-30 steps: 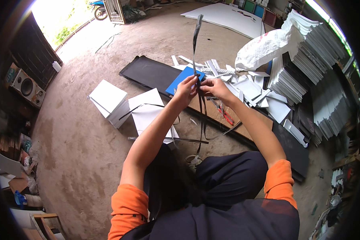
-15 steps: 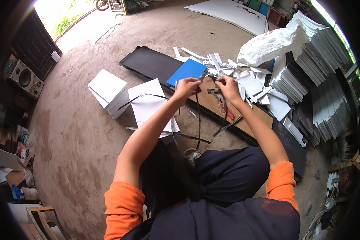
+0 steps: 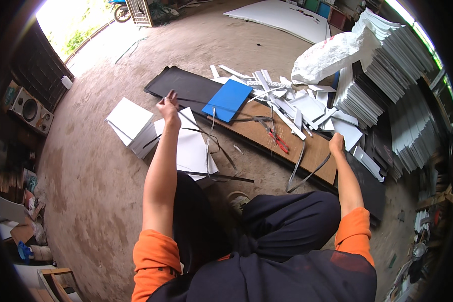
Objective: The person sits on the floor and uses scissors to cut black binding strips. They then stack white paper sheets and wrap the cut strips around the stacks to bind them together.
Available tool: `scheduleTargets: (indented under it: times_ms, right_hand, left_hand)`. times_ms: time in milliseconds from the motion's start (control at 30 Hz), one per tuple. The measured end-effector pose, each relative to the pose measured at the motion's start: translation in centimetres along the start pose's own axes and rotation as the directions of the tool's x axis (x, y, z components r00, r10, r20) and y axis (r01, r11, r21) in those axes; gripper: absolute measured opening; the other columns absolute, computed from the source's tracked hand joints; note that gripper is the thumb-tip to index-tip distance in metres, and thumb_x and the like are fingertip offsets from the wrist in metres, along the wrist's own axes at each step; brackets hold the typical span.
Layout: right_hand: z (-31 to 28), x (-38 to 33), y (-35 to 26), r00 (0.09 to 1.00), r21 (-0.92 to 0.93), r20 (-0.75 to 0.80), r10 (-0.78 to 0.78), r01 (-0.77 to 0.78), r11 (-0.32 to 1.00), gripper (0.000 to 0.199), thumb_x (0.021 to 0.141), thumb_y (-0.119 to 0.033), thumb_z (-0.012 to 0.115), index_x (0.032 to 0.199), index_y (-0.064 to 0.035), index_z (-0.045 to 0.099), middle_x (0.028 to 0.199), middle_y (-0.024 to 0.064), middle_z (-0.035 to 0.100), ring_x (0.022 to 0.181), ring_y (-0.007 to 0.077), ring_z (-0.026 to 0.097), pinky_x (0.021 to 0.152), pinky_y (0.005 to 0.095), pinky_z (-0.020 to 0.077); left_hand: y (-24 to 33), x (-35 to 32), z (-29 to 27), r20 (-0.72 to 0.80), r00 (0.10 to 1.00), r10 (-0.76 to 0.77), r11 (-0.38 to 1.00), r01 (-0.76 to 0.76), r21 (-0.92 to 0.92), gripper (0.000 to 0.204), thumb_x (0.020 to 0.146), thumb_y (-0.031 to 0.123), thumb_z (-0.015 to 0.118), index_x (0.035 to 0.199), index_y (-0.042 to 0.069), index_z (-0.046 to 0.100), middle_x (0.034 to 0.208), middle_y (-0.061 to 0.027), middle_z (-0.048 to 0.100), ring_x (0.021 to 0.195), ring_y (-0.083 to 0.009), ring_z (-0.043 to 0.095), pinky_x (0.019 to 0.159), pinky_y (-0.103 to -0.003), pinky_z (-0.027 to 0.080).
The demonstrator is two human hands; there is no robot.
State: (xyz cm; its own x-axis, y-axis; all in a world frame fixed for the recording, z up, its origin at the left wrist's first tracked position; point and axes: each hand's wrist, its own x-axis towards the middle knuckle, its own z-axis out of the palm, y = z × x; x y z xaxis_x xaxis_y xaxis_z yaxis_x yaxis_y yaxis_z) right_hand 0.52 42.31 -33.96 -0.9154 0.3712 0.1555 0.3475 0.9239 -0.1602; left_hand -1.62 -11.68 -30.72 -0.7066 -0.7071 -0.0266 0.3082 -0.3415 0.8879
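My left hand [image 3: 169, 107] is raised above the far edge of a stack of white sheets [image 3: 191, 153], fingers pinched on a thin black plastic strap [image 3: 201, 100] that runs right over a blue sheet [image 3: 227, 99]. My right hand [image 3: 337, 144] is closed in a fist over the right end of a brown board, gripping a dark strap that hangs in a loop [image 3: 314, 173]. More straps [image 3: 206, 173] lie across the white stack. A red-handled tool, seemingly pliers [image 3: 279, 142], rests on the brown board [image 3: 251, 115].
A second white stack [image 3: 131, 123] stands at left. White offcuts [image 3: 297, 103] are heaped beyond the board, next to a white sack [image 3: 332, 58]. Tall piles of sheets [image 3: 402, 70] line the right side. A speaker [image 3: 30, 108] stands far left by the door.
My hands were close together over the board. They have moved far apart, the left toward the white stacks, the right toward the board's right end, with the straps drawn out.
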Motion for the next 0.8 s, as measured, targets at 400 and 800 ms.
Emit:
scheduleTargets:
  times_ms: [400, 800]
  right_hand:
    - [3.3, 0.3, -9.2, 0.894, 0.234, 0.230, -0.384, 0.332, 0.914, 0.060, 0.071, -0.021, 0.062, 0.119, 0.0061, 0.038, 0.119, 0.0259, 0.041, 0.113, 0.0377, 0.039, 0.096, 0.0391, 0.0332]
    - [-1.2, -6.6, -23.3, 0.616, 0.852, -0.003, -0.788, 0.414, 0.320, 0.036, 0.081, -0.022, 0.057, 0.110, -0.0009, 0.050, 0.100, 0.0151, 0.058, 0.097, 0.0228, 0.054, 0.086, 0.0311, 0.0406]
  left_hand:
    - [-1.3, -5.6, 5.1, 0.714, 0.659, -0.239, 0.928, -0.061, 0.367, 0.013, 0.091, 0.014, 0.039, 0.100, 0.005, 0.035, 0.082, -0.0120, 0.059, 0.061, -0.0164, 0.056, 0.053, -0.027, 0.046]
    - [1.3, -11.1, 8.9, 0.858, 0.416, -0.302, 0.951, 0.073, 0.300, 0.022, 0.090, 0.028, 0.045, 0.089, 0.007, 0.052, 0.076, 0.0012, 0.047, 0.073, -0.0084, 0.047, 0.066, -0.023, 0.040]
